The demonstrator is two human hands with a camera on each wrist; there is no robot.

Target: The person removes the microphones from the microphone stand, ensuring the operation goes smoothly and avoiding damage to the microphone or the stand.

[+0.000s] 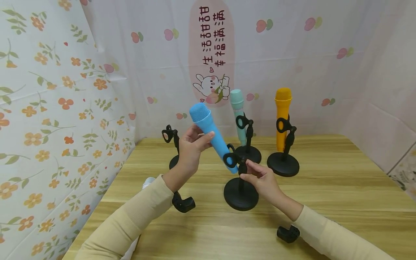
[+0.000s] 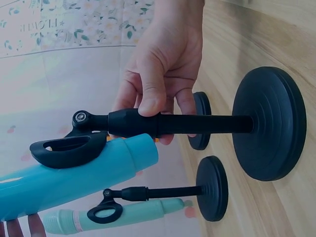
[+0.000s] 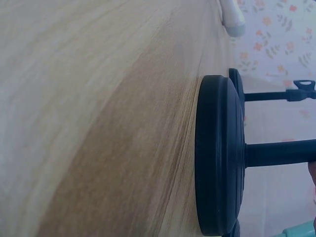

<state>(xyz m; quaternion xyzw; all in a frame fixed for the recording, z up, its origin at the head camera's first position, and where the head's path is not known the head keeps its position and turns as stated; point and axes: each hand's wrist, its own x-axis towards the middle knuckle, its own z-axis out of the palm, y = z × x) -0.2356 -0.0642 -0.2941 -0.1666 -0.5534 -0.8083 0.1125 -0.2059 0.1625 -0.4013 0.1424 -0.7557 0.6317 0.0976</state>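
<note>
My left hand (image 1: 191,148) grips a blue microphone (image 1: 216,137), which leans with its head up to the left. The lower end of the microphone passes through the clip of a black desk stand (image 1: 241,195). With thumb and fingers, my right hand (image 1: 264,182) pinches the upper post of that stand, whose round base rests on the table. In the left wrist view, the clip (image 2: 69,150) sits around the blue microphone, and only fingertips (image 2: 35,226) of my left hand show. The right wrist view holds mostly the stand's base (image 3: 219,158) and post.
Behind stand a mint-green microphone (image 1: 237,104) and an orange microphone (image 1: 282,108), each in a black stand. Another black stand (image 1: 167,134), its clip holding nothing, is at the back left. A white cylindrical object (image 1: 148,181) lies partly behind my left sleeve on the wooden table (image 1: 208,234).
</note>
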